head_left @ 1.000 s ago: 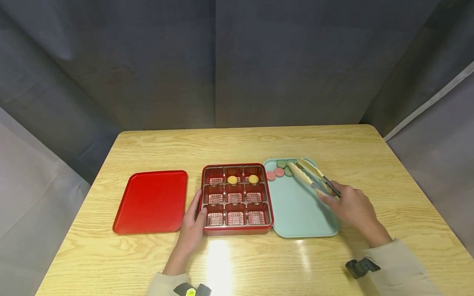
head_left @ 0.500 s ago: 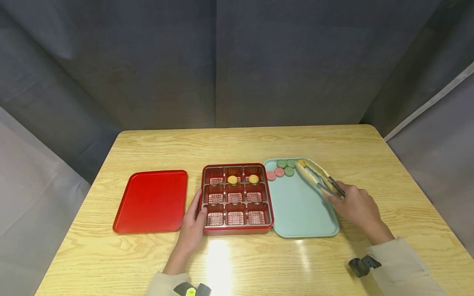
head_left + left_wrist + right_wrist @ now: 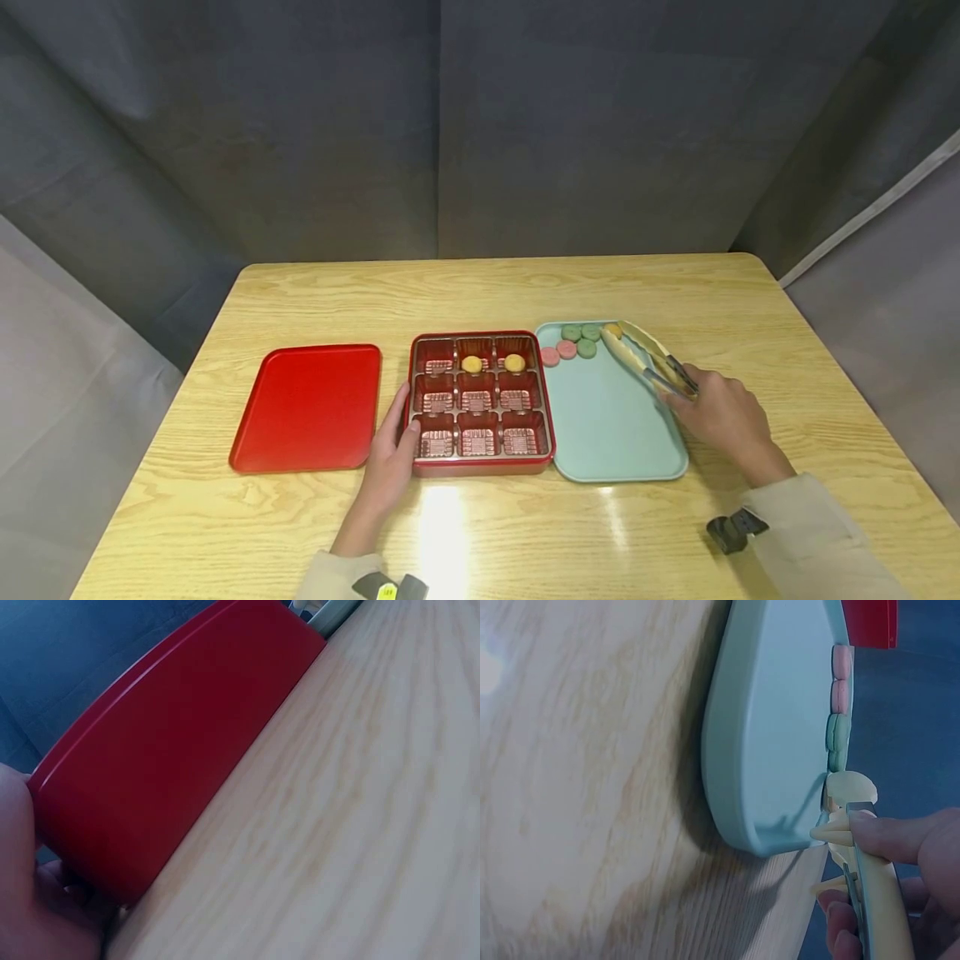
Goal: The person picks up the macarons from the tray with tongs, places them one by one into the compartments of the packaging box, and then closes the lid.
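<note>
My left hand (image 3: 390, 458) holds the red sectioned box (image 3: 483, 468) at its left side, thumb at the rim. In the left wrist view the box's red wall (image 3: 180, 742) fills the upper left. Two yellow macarons (image 3: 472, 364) sit in the back row, in the middle and right compartments. My right hand (image 3: 722, 419) grips a pair of tongs (image 3: 651, 371). The tongs' tips straddle another yellow macaron (image 3: 613, 331) in the far right corner of the light green tray (image 3: 611, 425); whether they touch it I cannot tell. Beside it lie three green macarons (image 3: 587, 348).
Two pink macarons (image 3: 566, 349) lie on the tray's left, near the box. The tray stands against the box's right side. A red flat lid or tray (image 3: 309, 408) lies left of the box on the wooden table (image 3: 330, 308). Dark curtains (image 3: 337, 133) hang behind.
The right hand has moved the tongs rightward, from over the green macarons to the yellow macaron in the corner. The left hand and box have stayed in place.
</note>
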A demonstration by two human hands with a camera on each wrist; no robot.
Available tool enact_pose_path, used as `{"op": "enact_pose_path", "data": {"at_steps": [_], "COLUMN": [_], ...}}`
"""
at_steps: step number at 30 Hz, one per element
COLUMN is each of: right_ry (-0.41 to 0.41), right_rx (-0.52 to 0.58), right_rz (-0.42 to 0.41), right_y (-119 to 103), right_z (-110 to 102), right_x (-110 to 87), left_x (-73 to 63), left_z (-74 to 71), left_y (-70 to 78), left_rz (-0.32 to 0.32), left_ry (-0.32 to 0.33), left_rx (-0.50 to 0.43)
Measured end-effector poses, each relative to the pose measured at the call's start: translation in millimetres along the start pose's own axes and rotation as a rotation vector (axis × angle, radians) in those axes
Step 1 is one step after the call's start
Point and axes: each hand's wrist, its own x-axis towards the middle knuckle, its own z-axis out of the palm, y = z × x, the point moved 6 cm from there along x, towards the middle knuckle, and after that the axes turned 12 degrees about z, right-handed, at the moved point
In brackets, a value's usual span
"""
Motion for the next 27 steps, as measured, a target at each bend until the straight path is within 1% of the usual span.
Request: {"op": "enact_pose_path", "data": {"at_steps": [8,15,21,27], "right_ry": [-0.007,-0.004,0.003,-0.006], "right_rx": [0.004,0.004,0.024,0.035], "right_rz": [0.001,0.001,-0.014,-0.022], "right_y": [0.5,-0.2,-3.8,-13.3], "right_z": [-0.1,-2.3,-6.7,-12.1], "right_x": [0.9,0.5,-2.2,-6.1], "left_x": [-0.4,1.5,-0.2,-0.8], "left_z": [0.2,-0.4,0.1,0.0], "left_y": [0.8,1.7,-0.3,-1.6], "left_rz": [-0.006,-0.047,-0.019,-0.015], "left_ry": [-0.004,-0.016,-0.006,-0.004], "left_rx": [0.009,-0.012,0.02,0.025]}}
